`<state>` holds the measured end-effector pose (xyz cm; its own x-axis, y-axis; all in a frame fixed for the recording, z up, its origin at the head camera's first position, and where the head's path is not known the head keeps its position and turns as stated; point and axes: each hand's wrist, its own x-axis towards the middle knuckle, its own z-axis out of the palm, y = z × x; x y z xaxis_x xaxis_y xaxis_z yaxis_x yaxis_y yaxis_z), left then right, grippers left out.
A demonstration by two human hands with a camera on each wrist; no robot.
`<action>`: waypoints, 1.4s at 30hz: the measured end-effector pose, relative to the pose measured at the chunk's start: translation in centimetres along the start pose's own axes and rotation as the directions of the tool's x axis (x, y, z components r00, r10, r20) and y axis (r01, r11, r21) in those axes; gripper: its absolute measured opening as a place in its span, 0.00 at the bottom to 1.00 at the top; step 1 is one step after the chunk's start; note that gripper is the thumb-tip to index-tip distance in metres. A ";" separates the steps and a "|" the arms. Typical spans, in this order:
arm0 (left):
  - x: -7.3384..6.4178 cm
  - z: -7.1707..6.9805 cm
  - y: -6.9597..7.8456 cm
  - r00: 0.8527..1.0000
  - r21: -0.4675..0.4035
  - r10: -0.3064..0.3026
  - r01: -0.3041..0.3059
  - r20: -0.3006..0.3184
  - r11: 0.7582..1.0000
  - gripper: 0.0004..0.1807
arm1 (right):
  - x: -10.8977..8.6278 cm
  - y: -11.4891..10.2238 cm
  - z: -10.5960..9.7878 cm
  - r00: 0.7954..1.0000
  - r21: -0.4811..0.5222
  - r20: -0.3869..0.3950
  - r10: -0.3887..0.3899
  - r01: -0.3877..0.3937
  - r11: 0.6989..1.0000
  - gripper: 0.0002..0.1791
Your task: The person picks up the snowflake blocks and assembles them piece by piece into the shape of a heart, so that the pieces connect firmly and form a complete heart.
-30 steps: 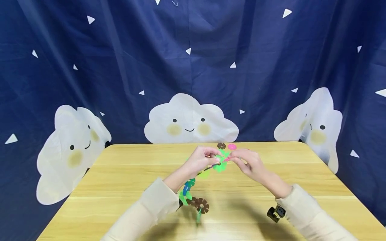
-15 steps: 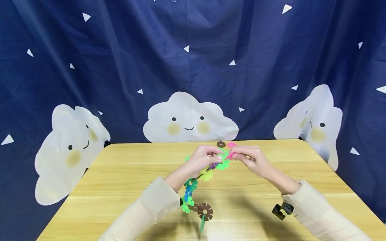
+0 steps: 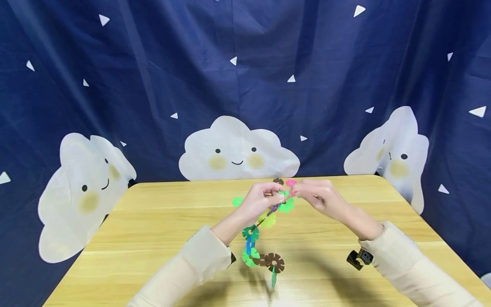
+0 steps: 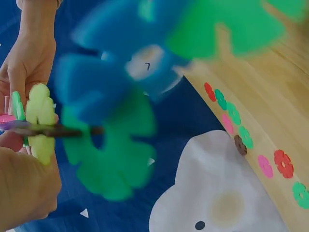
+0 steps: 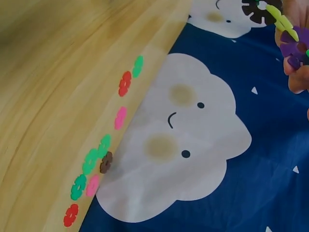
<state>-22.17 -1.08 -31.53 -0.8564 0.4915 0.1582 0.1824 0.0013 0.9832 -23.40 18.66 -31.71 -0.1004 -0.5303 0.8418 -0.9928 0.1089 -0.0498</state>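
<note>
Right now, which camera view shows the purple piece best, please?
The right wrist view: the purple piece shows its petalled face there, although the picture's edge crops it. The head view shows it small, beside the left hand; the left wrist view, only a thin sliver.

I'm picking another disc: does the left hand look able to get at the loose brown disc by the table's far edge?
Probably yes: the loose brown disc lies just beyond the left hand, uncovered. But that hand holds the joined discs, so it likely needs freeing first.
</note>
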 end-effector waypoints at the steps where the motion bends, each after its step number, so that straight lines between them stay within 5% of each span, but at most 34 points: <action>1: 0.0 -0.1 -0.1 1.000 0.002 -0.003 0.003 0.009 1.000 0.12 | -0.1 0.1 0.0 1.000 -0.003 -0.001 0.016 -0.016 1.000 0.12; 6: 0.1 -1.2 -0.4 0.997 0.130 0.002 -0.012 0.072 0.991 0.16 | -0.9 0.7 0.1 0.995 0.034 -0.058 0.077 -0.075 0.997 0.14; 9: -0.3 -2.4 -0.3 0.994 0.224 0.054 -0.074 0.093 0.972 0.19 | -1.8 1.0 -0.3 0.985 0.059 -0.138 0.101 -0.094 0.994 0.13; 14: -1.8 -4.9 0.7 0.992 0.274 0.124 -0.124 0.020 0.954 0.19 | -3.0 1.1 -1.3 0.936 0.031 -0.320 0.148 -0.145 0.989 0.13; 19: -2.9 -6.5 0.8 0.991 0.354 0.125 -0.099 -0.053 0.930 0.18 | -3.8 0.7 -1.4 0.832 -0.005 -0.513 0.212 -0.250 0.968 0.14; 24: -3.3 -6.9 -0.8 0.993 0.385 0.076 -0.037 -0.086 0.922 0.20 | -4.3 0.4 -0.9 0.718 0.032 -0.633 0.290 -0.350 0.936 0.07; 28: -3.6 -6.7 -1.6 0.991 0.321 0.074 -0.035 -0.109 0.946 0.25 | -4.4 0.2 -0.4 0.632 0.176 -0.656 0.413 -0.404 0.898 0.05; 30: -3.8 -6.6 -1.4 0.984 0.290 0.103 -0.058 -0.144 0.955 0.27 | -4.4 0.1 0.1 0.577 0.289 -0.637 0.510 -0.435 0.853 0.05; 33: -4.0 -6.5 -0.8 0.963 0.289 0.171 -0.106 -0.208 0.951 0.24 | -4.5 -0.3 0.8 0.488 0.469 -0.568 0.663 -0.470 0.748 0.09; 35: -4.0 -6.5 -0.4 0.941 0.317 0.234 -0.150 -0.246 0.936 0.21 | -4.8 -0.6 1.4 0.471 0.527 -0.501 0.726 -0.500 0.688 0.12; 38: -4.0 -6.7 -0.1 0.881 0.399 0.364 -0.230 -0.302 0.888 0.14 | -5.4 -1.1 2.1 0.523 0.551 -0.341 0.781 -0.562 0.617 0.08; 40: -4.0 -6.8 0.1 0.819 0.484 0.464 -0.272 -0.337 0.832 0.11 | -5.8 -1.4 2.5 0.561 0.517 -0.192 0.805 -0.640 0.569 0.09; 42: -4.0 -6.8 0.2 0.756 0.574 0.551 -0.289 -0.354 0.766 0.07 | -6.0 -1.6 2.7 0.557 0.475 -0.019 0.830 -0.726 0.498 0.15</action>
<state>-21.98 -8.99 -31.32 -0.7180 0.0643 0.6931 0.6648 0.3586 0.6554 -21.37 19.39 -38.19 -0.8790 -0.1891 0.4378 -0.4524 0.0399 -0.8909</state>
